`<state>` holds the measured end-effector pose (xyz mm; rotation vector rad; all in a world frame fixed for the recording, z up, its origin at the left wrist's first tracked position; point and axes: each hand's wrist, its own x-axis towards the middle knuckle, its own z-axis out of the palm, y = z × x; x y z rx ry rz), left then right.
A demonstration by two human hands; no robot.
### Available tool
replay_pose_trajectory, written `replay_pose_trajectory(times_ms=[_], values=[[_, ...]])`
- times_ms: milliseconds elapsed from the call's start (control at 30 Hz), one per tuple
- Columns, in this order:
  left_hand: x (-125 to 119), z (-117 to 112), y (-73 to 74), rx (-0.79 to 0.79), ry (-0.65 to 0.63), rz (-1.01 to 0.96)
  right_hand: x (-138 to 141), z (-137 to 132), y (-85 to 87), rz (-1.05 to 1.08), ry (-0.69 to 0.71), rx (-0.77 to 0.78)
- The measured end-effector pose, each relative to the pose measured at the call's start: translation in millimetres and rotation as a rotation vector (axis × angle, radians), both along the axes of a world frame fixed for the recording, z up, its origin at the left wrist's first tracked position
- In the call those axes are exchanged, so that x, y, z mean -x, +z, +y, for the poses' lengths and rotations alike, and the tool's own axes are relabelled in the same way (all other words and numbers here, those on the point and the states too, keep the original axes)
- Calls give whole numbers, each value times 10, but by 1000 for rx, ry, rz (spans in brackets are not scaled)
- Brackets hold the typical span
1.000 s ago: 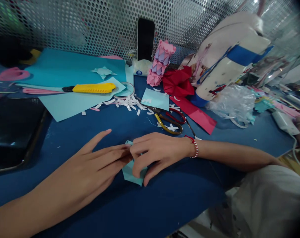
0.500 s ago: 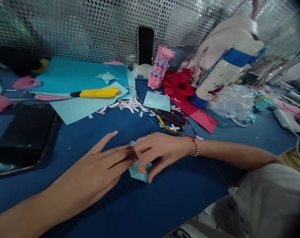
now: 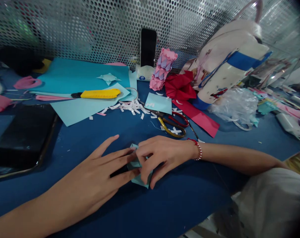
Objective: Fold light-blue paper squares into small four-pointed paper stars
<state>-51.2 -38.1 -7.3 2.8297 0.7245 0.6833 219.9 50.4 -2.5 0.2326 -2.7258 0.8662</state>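
Note:
A small folded piece of light blue paper [image 3: 140, 180] lies flat on the blue tabletop, partly covered by both hands. My left hand [image 3: 97, 175] is stretched out from the left, its fingers spread and their tips resting on the paper's left side. From the right, my right hand [image 3: 165, 154] bends over the same paper with curled fingers, gripping or pressing it near the middle and the right edge. Its fingertips partly hide the folds. A red cord and a beaded bracelet [image 3: 199, 150] circle the right wrist.
Scissors [image 3: 173, 129], white paper scraps [image 3: 131, 106] and a light blue square [image 3: 158, 103] lie beyond the hands. A yellow cutter [image 3: 100, 94] rests on blue sheets. A dark tablet [image 3: 23, 138] is at left; a bottle [image 3: 221, 74] leans at right.
My left fingers have spread apart more over the paper. My right hand's fingers have shifted slightly on it. The whole view has moved a little.

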Motion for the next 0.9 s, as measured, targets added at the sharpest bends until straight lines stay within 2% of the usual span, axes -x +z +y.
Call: replay_pose_trajectory(times_ms=[133, 167, 200, 300, 433, 633, 900], values=[[-17, 7, 24, -25, -6, -9, 3, 2, -10, -23, 3, 16], [-17, 6, 25, -28, -44, 21, 4, 2, -12, -22, 5, 20], [-16, 4, 23, -24, -1, -10, 5, 2, -15, -11, 8, 23], [-13, -13, -1, 10, 16, -11, 4, 2, -20, 45, 21, 31], [-24, -33, -36, 32, -16, -3, -8, 14, -34, 55, 9, 55], [-20, -20, -23, -29, -61, -14, -16, 36, -75, 29, 7, 166], [9, -47, 21, 32, -70, 15, 17, 30, -42, -21, -15, 241]])
